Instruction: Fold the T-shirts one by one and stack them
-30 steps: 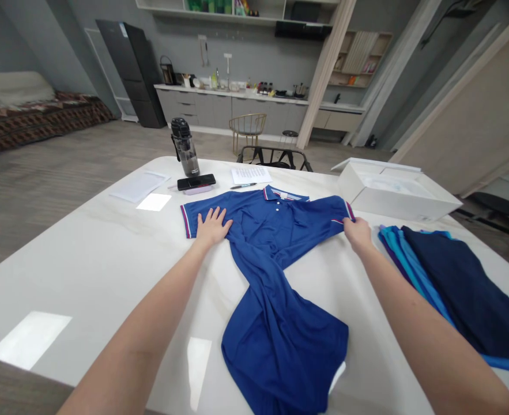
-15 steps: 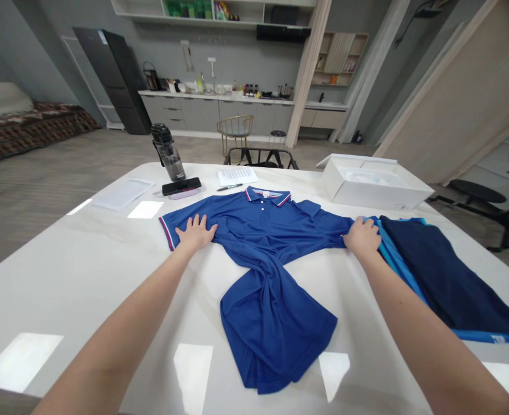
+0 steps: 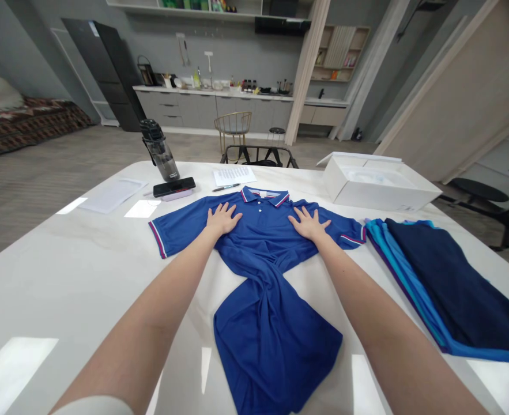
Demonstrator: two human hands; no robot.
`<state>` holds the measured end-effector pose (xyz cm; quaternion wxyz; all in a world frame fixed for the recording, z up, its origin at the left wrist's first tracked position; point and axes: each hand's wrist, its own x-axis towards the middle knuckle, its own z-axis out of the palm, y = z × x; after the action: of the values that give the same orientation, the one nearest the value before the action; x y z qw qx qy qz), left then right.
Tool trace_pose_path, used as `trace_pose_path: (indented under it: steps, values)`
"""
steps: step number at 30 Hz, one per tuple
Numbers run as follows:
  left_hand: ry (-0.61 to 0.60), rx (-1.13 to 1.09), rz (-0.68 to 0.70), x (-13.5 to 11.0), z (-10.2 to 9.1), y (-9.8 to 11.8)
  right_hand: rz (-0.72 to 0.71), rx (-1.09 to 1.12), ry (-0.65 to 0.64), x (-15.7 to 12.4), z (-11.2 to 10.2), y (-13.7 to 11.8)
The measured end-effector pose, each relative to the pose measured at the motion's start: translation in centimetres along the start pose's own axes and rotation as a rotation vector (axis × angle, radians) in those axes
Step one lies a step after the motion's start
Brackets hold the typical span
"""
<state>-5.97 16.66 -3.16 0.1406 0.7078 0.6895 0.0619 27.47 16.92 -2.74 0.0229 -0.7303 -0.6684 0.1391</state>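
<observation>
A royal blue polo shirt (image 3: 263, 276) with red and white striped collar and cuffs lies face up on the white table (image 3: 64, 271). Its body is bunched narrow at the waist and fans out toward me. My left hand (image 3: 223, 219) lies flat with spread fingers on the shirt's chest, left of the button placket. My right hand (image 3: 308, 223) rests flat and spread on the chest right of the placket. Both sleeves lie stretched out sideways.
A stack of dark navy and turquoise garments (image 3: 444, 282) lies at the right. A white open box (image 3: 379, 187) sits behind it. A dark water bottle (image 3: 159, 151), a phone (image 3: 174, 187), papers (image 3: 233, 174), a pen (image 3: 226, 187) and a chair (image 3: 258, 155) are at the far edge.
Both hands left the sleeve ends and moved inward onto the shirt's chest. The right sleeve now lies spread flat, with its striped cuff showing.
</observation>
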Motion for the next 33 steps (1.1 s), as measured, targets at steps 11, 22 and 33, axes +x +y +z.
trace_pose_path:
  steps: [11,22,33]
  values:
    - [0.109,-0.018,-0.054,4.5,1.1,0.6,-0.034,-0.047,0.053,5.8,-0.1,1.1]
    - [0.127,0.004,-0.026,5.8,1.3,0.1,-0.044,-0.039,0.176,6.2,-0.5,0.5]
    - [0.341,0.146,0.081,3.3,0.3,2.0,-0.275,0.045,0.252,-3.6,0.8,-4.4]
